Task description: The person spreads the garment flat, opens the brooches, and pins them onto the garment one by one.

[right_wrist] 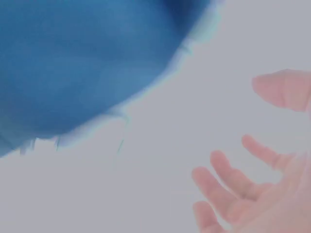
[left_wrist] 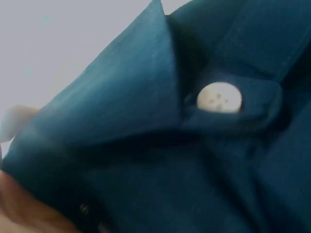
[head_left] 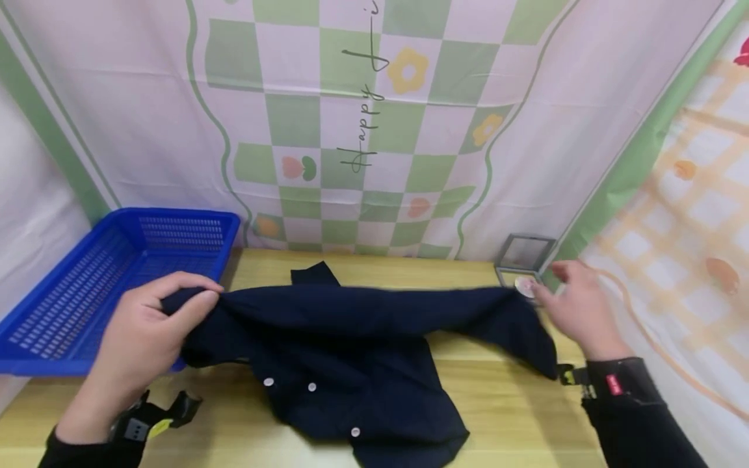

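Observation:
A navy blue shirt (head_left: 374, 383) with white buttons spreads across the middle of the head view, its lower part on the table. My left hand (head_left: 143, 331) pinches its left end between thumb and fingers. In the left wrist view, a white button (left_wrist: 219, 98) sits on a cloth tab near folds of the shirt. Beyond the shirt's drooping right end is my right hand (head_left: 579, 309), holding nothing. The right wrist view shows that hand's fingers (right_wrist: 214, 194) spread and apart from the blue cloth (right_wrist: 87, 63).
A blue perforated plastic basket (head_left: 35, 365) stands at the left, behind my left hand. Near the right hand, a small grey frame-like box (head_left: 526, 252) stands at the back right with a round whitish item (head_left: 525, 286). Patterned cloth (head_left: 351, 130) hangs behind the wooden table (head_left: 497, 403).

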Available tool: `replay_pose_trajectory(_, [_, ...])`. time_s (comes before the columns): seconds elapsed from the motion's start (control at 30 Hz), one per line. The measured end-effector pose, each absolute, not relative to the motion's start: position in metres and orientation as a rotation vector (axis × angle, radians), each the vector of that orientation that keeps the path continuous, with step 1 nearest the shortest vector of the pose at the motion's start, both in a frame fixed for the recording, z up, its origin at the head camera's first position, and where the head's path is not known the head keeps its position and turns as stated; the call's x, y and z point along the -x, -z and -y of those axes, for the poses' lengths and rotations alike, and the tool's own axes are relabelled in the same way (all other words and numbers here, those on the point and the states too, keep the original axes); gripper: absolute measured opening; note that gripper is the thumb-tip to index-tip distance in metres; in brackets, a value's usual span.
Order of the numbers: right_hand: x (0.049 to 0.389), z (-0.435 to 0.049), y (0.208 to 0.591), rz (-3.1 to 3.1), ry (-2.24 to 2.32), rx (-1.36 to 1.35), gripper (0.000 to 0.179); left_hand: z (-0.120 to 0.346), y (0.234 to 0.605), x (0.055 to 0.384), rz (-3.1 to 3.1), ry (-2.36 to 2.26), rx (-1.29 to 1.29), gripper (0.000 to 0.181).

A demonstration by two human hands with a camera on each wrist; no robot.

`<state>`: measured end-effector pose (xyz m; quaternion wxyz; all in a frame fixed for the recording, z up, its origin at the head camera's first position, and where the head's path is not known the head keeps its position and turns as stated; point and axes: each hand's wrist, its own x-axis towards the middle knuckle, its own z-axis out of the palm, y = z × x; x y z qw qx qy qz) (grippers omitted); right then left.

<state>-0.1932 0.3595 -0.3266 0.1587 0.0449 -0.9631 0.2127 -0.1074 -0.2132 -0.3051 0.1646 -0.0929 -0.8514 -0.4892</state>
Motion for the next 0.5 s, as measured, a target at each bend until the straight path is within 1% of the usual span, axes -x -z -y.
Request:
replay_pose_trajectory(0.03, [0.192, -0.345, 0.329, 2.767, -0.572, -0.23, 0.039, 0.208, 0.305, 0.108, 2.443, 1.345, 0.318, 0.013])
replay_pose_trajectory(0.13, [0.185, -0.297, 0.332, 2.828, -0.572, -0.591, 0.017, 0.188, 0.305, 0.112, 2.479, 1.222, 0.521, 0.017])
replay_pose_trajectory(0.17, [0.182, -0.28, 0.332, 2.836, -0.573, -0.713, 0.012, 0.182, 0.305, 0.114, 2.479, 1.197, 0.592, 0.018])
replay_pose_trajectory(0.2, [0.179, -0.265, 0.332, 2.836, -0.585, -0.826, 0.011, 0.175, 0.305, 0.115, 2.483, 1.175, 0.65, 0.02])
replay_pose_trajectory(0.3, [0.17, -0.221, 0.329, 2.794, -0.638, -1.063, 0.017, 0.157, 0.306, 0.119, 2.498, 1.149, 0.804, 0.028])
replay_pose_trajectory(0.4, [0.162, -0.186, 0.324, 2.695, -0.744, -1.215, 0.033, 0.141, 0.308, 0.123, 2.514, 1.144, 0.908, 0.04])
replay_pose_trajectory(0.5, [0.156, -0.156, 0.321, 2.617, -0.898, -1.306, 0.052, 0.127, 0.309, 0.126, 2.525, 1.164, 1.007, 0.053])
